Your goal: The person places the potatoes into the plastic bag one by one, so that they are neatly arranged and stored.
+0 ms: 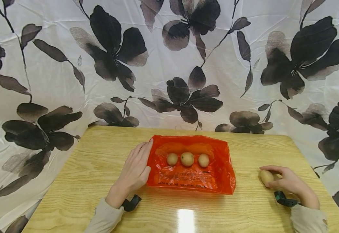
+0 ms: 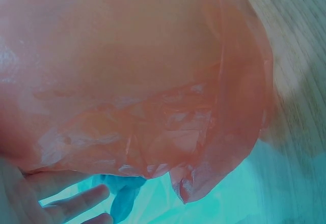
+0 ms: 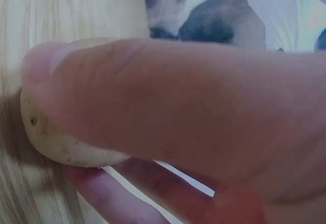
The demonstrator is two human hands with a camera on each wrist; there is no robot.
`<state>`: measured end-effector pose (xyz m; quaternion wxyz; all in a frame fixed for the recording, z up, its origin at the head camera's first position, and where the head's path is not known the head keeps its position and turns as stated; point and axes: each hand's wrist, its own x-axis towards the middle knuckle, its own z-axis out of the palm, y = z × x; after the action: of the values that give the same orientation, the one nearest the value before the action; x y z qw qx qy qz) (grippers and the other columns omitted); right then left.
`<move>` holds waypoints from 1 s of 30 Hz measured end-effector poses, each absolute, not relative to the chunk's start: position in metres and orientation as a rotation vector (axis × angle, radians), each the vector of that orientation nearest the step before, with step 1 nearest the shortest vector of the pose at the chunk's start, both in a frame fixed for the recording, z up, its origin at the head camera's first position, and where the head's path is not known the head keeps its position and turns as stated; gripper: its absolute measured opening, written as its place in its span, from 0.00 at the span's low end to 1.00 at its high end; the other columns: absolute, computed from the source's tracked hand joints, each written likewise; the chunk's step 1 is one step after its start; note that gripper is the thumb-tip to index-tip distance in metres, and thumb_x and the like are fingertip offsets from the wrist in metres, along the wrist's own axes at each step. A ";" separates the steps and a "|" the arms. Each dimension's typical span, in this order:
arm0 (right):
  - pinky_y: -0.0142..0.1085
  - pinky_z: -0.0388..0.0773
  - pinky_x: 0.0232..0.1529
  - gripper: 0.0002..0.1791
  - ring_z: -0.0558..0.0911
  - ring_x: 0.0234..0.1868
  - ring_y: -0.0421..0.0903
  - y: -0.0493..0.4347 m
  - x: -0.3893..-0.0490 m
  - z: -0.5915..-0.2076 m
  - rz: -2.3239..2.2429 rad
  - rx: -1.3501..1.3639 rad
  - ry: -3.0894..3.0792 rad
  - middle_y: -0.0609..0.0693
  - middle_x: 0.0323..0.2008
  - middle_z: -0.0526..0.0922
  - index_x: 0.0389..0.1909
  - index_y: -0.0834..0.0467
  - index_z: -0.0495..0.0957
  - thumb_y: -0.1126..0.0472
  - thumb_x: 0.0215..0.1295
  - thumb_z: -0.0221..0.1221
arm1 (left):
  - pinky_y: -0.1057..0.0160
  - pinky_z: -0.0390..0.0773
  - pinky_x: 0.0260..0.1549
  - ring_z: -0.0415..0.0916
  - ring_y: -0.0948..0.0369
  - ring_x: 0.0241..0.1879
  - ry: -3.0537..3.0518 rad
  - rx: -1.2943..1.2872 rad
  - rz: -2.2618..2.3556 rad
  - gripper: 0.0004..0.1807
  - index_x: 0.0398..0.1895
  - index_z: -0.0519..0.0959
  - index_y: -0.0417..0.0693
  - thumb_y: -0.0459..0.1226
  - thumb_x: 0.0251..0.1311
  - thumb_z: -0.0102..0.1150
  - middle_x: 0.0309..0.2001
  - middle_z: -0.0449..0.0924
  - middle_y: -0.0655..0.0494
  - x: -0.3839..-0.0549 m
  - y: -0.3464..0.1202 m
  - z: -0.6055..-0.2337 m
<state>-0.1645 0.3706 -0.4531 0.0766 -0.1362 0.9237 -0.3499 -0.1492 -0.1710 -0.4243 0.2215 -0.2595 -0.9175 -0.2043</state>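
Observation:
A red plastic bag lies on the table, its near side showing printed lettering. Three potatoes sit in a row in it: the left potato, the larger middle potato and the right potato. At the bag's left edge, my left hand touches the plastic with its fingers extended; the left wrist view shows straight fingers beside the red film. Off to the right, my right hand grips another potato between thumb and fingers. That potato is partly covered by the thumb in the right wrist view.
The light wood table extends around the bag, with its back edge against a white floral cloth. A black wrist camera is worn at the left wrist, another camera at the right.

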 end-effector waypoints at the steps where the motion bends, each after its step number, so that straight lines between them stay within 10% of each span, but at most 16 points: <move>1: 0.30 0.76 0.42 0.32 0.72 0.49 0.26 0.368 -0.165 -0.452 -1.050 -0.413 2.764 0.65 0.57 0.78 0.57 0.65 0.79 0.61 0.49 0.74 | 0.45 0.60 0.66 0.61 0.44 0.67 -2.535 -0.717 -0.564 0.40 0.74 0.57 0.33 0.34 0.53 0.42 0.68 0.68 0.40 -0.149 -0.171 -0.424; 30: 0.35 0.80 0.33 0.29 0.81 0.41 0.36 0.327 -0.172 -0.446 -1.251 -0.468 2.627 0.69 0.56 0.77 0.59 0.69 0.76 0.66 0.54 0.69 | 0.45 0.60 0.66 0.61 0.44 0.67 -2.528 -0.718 -0.529 0.40 0.74 0.57 0.33 0.33 0.52 0.45 0.67 0.68 0.40 -0.149 -0.170 -0.426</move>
<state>-0.1717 0.3269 -0.4456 0.0970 -0.1580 0.8872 -0.4226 -0.1489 -0.1704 -0.4264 0.2284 -0.2607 -0.9181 -0.1921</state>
